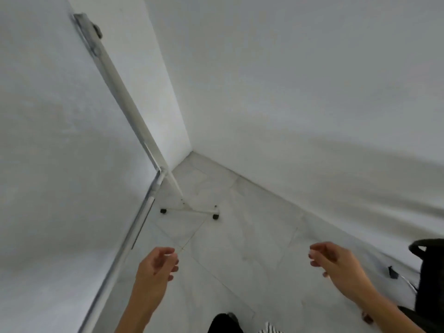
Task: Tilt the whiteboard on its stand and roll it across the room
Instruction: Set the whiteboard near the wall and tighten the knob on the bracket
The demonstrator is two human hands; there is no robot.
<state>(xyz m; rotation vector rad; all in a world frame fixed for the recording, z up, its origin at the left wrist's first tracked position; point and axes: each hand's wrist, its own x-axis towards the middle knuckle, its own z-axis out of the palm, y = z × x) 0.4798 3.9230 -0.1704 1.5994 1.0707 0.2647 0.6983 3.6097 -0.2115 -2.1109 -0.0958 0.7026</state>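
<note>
The whiteboard [60,152] fills the left of the head view, its white face close to me and its metal frame edge running down toward the bottom left. Its white stand post [134,111] drops to a foot bar [189,210] with two black castors on the floor. A locking knob [97,31] sits near the top of the post. My left hand [156,267] hovers just right of the board's lower edge, fingers loosely curled, holding nothing. Further right, my right hand [334,263] is also empty, with its fingers apart. Neither hand touches the board.
White walls meet in a corner [191,150] behind the stand. The pale tiled floor [252,248] stretches between board and right wall. A black chair [430,272] stands at the right edge, and a small dark object [392,272] lies on the floor beside it. My feet show at the bottom.
</note>
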